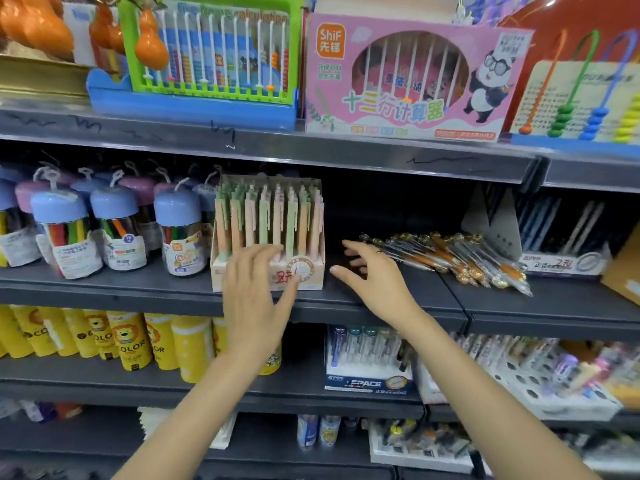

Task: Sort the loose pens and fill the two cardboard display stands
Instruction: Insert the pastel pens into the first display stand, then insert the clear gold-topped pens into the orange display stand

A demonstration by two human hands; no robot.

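A cardboard display stand (268, 271), packed with pastel pink and green pens, stands on the middle shelf. My left hand (254, 292) lies flat against its front, fingers straight. To the right, a heap of loose clear pens (450, 256) with orange and gold parts lies on the shelf. My right hand (374, 275) hovers with spread fingers just left of that heap, holding nothing. Behind the heap at the right stands a second cardboard stand (568, 263) with dark pens in it.
Blue-capped jars of crayons (121, 230) stand left of the pink stand. Abacus toys and a pink box (408, 77) fill the shelf above. Below are yellow tubes (131, 341), a blue pen stand (369, 362) and white pen trays (526, 382).
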